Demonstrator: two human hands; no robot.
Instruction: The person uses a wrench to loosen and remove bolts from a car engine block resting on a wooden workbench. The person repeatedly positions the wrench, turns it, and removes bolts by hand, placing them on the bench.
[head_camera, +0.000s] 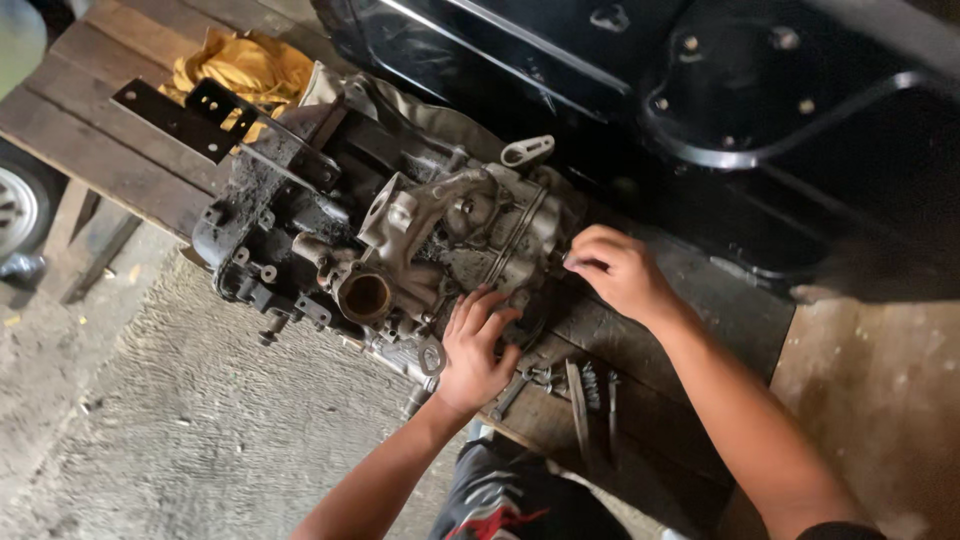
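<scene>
A dirty grey engine block (400, 230) lies on a wooden workbench (110, 140). My left hand (477, 345) rests on the engine's near lower side, fingers spread against the casing beside a metal ring lug (431, 355). At the right end of the engine, my right hand (620, 272) has its fingers curled against the housing; whether it holds anything small is hidden. A round rusty port (364, 295) opens to the left of my left hand.
A yellow rag (245, 65) and a black metal bracket (175, 115) lie at the bench's far left. Wrenches and a spring (585, 390) lie near my left wrist. A large black metal body panel (700, 90) stands behind. Rough concrete floor (180, 400) lies below.
</scene>
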